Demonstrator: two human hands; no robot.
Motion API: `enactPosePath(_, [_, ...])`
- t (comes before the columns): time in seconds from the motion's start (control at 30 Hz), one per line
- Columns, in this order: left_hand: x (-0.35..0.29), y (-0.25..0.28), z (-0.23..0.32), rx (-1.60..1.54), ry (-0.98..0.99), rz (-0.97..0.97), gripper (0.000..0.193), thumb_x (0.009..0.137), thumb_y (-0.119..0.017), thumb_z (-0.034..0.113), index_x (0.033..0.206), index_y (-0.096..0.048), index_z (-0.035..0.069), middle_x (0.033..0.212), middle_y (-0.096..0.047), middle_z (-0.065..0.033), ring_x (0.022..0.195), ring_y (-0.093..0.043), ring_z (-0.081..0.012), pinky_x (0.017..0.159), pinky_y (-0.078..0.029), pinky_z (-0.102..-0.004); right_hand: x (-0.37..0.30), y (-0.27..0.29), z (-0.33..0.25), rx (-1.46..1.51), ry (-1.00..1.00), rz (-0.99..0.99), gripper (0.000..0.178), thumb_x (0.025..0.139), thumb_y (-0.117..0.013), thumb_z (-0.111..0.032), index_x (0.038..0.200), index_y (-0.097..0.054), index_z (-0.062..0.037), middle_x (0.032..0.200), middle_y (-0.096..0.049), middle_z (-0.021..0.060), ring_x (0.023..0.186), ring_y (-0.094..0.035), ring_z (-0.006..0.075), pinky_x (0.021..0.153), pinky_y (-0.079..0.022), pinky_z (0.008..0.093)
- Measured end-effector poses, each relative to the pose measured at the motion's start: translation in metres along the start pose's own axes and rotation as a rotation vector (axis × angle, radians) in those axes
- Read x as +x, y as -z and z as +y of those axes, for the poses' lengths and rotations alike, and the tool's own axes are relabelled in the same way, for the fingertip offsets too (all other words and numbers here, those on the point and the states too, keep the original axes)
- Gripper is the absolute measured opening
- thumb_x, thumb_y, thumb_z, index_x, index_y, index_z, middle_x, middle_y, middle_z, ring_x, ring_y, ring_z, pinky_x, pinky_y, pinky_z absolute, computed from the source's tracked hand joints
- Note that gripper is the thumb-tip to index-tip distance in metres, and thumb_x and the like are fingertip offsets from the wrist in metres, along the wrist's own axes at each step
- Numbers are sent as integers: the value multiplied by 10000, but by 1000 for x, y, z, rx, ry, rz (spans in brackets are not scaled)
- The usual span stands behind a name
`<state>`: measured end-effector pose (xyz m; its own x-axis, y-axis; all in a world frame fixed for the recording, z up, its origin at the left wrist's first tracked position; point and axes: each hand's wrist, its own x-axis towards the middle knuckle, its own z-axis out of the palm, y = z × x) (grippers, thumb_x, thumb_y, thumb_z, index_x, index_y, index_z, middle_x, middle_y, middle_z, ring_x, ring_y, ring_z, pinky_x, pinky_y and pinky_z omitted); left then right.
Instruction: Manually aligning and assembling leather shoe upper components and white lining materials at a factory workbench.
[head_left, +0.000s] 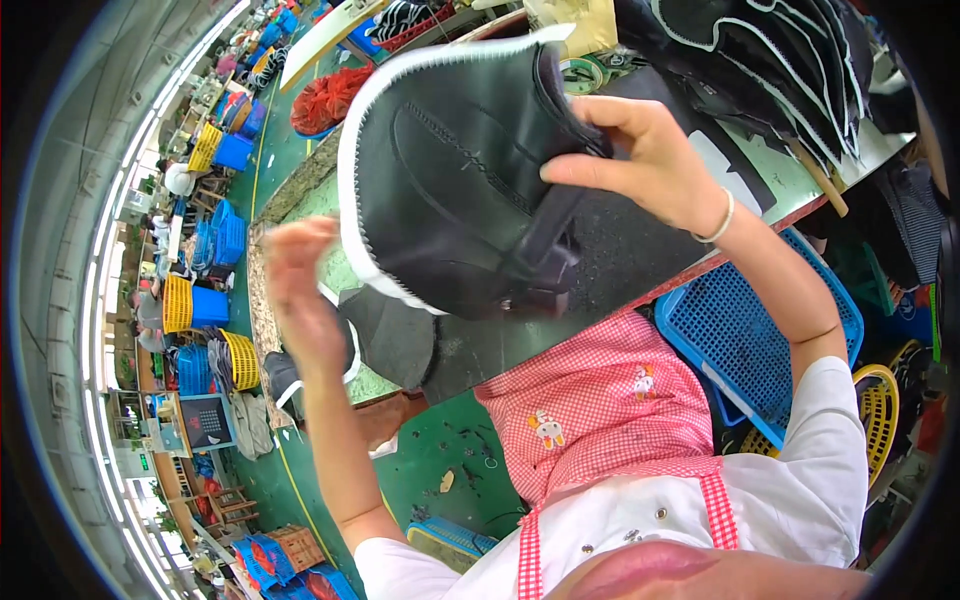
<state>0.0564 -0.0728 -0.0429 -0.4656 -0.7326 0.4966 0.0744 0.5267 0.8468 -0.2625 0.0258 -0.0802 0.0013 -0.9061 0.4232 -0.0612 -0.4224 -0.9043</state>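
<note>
Above the workbench I hold up a black leather shoe upper (450, 190) with a white strip along its edge, fixed by zigzag stitching. My right hand (650, 165) pinches its dark folded rim between thumb and fingers. Embossed curved lines run across its face. My left hand (305, 280) is beside its white-edged left side, smeared by motion, so its finger pose and any contact are unclear. Below it, at the bench's left end, lie a dark grey rounded piece (390, 335) and another black piece with white edging (290, 380).
Stacked black uppers with white edges (760, 50) lie at the bench's far right, near a wooden stick (820, 180) and a tape roll (583, 75). A blue plastic basket (750, 320) stands below the right arm. A red bundle (330, 100) sits beyond the bench.
</note>
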Motion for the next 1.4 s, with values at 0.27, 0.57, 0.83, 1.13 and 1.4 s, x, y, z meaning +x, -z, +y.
enactPosePath(0.27, [44,-54,55,439,-43,-552,978,570,-898,245,1404,-428,44,1137,-595,-77,977,-550,-163,920,-414,-316,-5,-21,-51,-458,497,-342,270,752,-780,-191,901,-613,-40,824,-593,113,800,-587,314,692,-474,384])
enactPosePath(0.57, [2,-57,49,372,72,-500,139,755,-784,56,875,-738,1,711,-679,-37,597,-600,-95,528,-442,-234,-19,-13,-49,-417,139,-140,527,674,-880,-223,600,-395,-32,570,-273,22,553,-266,75,469,-239,285])
enactPosePath(0.83, [-9,-68,35,-36,163,-141,435,782,-741,-35,1181,-566,-12,1083,-671,-65,944,-629,-122,864,-493,-260,-26,-13,-42,-505,243,35,565,701,-867,-247,589,-361,-20,619,-227,28,561,-244,99,467,-236,291])
enactPosePath(1.13, [-17,-45,20,-74,226,-159,368,818,-748,80,1125,-547,47,983,-631,-5,873,-588,-91,813,-484,-236,-24,5,-30,142,54,-348,296,743,-836,-142,794,-568,-29,739,-523,-24,694,-475,40,611,-413,230])
enactPosePath(1.4, [-12,-48,11,-146,128,-16,665,812,-716,47,1405,-416,43,1284,-569,-82,1113,-572,-151,968,-453,-286,-30,-1,-29,104,-45,42,303,799,-787,-61,730,-492,-59,712,-476,-79,668,-465,-4,577,-395,173])
